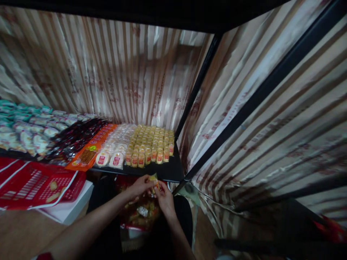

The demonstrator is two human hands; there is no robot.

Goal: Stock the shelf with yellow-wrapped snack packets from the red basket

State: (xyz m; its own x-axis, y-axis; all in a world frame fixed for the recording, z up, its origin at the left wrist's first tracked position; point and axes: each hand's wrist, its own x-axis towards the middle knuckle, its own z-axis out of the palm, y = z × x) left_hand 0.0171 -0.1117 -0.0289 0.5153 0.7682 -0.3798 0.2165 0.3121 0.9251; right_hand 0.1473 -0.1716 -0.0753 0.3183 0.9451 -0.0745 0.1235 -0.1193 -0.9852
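Observation:
Between my two hands is a small yellow wrapped snack [154,179], held just in front of the black shelf's edge. My left hand [143,186] pinches it from one side, and my right hand [163,196] grips the other side with bent fingers. Below them, on my lap, a red bag [141,221] lies with more yellow packets and a silvery piece [142,211] in it. Rows of similar yellow packets [151,144] stand on the shelf [162,172] straight ahead.
Left of the yellow rows lie white round packs [117,160], an orange pack [87,155], dark packs [74,139] and white-and-green packs [29,126]. A red bag [40,184] rests over a white box [71,206]. Black frame bars [233,124] and striped curtains [130,68] enclose the shelf.

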